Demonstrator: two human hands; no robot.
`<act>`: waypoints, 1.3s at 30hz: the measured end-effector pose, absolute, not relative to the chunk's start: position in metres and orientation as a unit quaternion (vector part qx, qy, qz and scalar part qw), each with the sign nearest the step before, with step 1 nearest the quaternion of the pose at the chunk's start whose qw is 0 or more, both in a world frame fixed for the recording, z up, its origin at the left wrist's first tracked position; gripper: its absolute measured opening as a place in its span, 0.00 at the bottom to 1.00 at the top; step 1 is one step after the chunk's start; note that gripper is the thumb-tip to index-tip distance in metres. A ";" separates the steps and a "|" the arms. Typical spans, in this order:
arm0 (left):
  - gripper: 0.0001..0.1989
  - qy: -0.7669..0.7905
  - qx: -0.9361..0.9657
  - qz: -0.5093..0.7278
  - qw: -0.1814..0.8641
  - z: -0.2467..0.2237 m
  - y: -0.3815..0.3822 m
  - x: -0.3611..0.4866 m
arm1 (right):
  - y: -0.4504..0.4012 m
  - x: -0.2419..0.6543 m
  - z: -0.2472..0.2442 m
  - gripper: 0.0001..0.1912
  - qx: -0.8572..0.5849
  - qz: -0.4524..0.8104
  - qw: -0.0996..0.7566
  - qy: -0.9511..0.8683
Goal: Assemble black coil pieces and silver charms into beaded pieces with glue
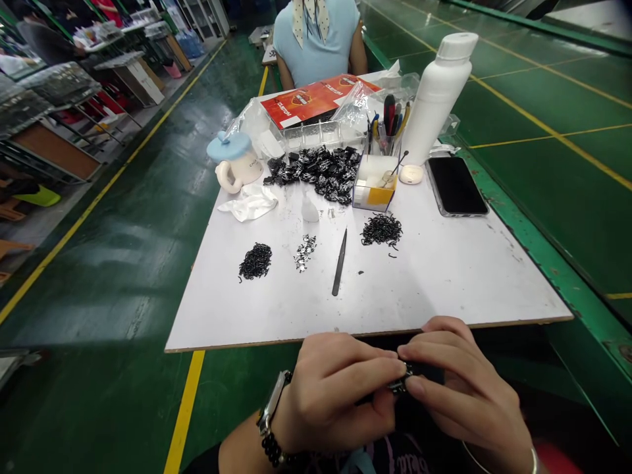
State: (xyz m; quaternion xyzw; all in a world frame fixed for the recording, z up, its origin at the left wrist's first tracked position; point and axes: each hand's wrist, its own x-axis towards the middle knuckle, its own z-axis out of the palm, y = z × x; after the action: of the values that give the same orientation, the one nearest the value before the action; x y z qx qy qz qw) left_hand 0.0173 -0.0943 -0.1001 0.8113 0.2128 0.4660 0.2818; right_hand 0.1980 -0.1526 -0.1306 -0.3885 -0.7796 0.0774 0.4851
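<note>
My left hand (345, 382) and my right hand (459, 382) meet just off the table's front edge. Both are closed, fingertips pinching a small black part with shiny bits (401, 382); the fingers cover most of it. On the table ahead lie black tweezers (340, 263). Left of them is a scatter of small silver metal pieces (305, 253), and farther left a pile of tiny black curved pieces (255, 261). A similar black pile (382, 229) lies to the right. Behind these is a large heap of black parts with metal bits (320, 170).
A lidded mug (239, 161), crumpled tissue (251, 203), small translucent bottle (309, 208), tool holder (378, 181), white bottle (439, 99) and phone (457, 186) stand or lie on the white table (276, 316). A person in light blue (318, 46) sits beyond it.
</note>
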 end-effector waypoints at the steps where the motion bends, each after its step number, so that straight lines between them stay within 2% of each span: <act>1: 0.19 0.215 0.812 0.467 0.275 -0.100 -0.095 0.018 | -0.153 0.198 -0.130 0.16 -0.391 0.077 0.485 -0.779; 5: 0.19 0.214 0.816 0.463 0.272 -0.099 -0.096 0.019 | -0.153 0.198 -0.130 0.17 -0.399 0.073 0.489 -0.772; 7: 0.18 0.241 0.798 0.444 0.329 -0.098 -0.094 0.018 | -0.150 0.198 -0.130 0.17 -0.399 0.091 0.492 -0.769; 10: 0.12 0.319 0.685 0.353 0.551 -0.101 -0.088 0.017 | -0.145 0.201 -0.131 0.19 -0.389 0.144 0.482 -0.772; 13: 0.08 0.330 0.446 0.228 0.800 -0.113 -0.085 0.019 | -0.142 0.204 -0.133 0.17 -0.407 0.231 0.485 -0.739; 15: 0.11 0.288 0.291 0.206 0.889 -0.122 -0.088 0.023 | -0.142 0.204 -0.135 0.15 -0.424 0.308 0.498 -0.691; 17: 0.13 0.247 0.176 0.192 0.933 -0.129 -0.092 0.028 | -0.142 0.202 -0.137 0.15 -0.430 0.374 0.518 -0.638; 20: 0.14 0.217 0.100 0.167 0.957 -0.133 -0.097 0.033 | -0.140 0.197 -0.139 0.16 -0.440 0.421 0.547 -0.575; 27: 0.15 0.225 0.079 0.157 0.958 -0.132 -0.097 0.033 | -0.137 0.188 -0.146 0.17 -0.446 0.436 0.591 -0.512; 34: 0.16 0.234 0.128 0.173 0.948 -0.136 -0.100 0.036 | -0.133 0.189 -0.147 0.18 -0.459 0.426 0.579 -0.522; 37: 0.17 0.243 0.218 0.177 0.928 -0.133 -0.098 0.032 | -0.126 0.230 -0.148 0.14 -0.532 0.321 0.560 -0.548; 39: 0.18 0.264 0.293 0.195 0.898 -0.128 -0.093 0.025 | -0.120 0.273 -0.145 0.08 -0.631 0.102 0.558 -0.529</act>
State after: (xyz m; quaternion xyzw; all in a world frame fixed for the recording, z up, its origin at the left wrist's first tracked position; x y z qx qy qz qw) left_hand 0.0245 -0.0930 -0.1284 0.2928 0.2636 0.1947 0.8983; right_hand 0.2731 -0.1199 -0.1451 -0.6310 -0.5289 0.1024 0.5582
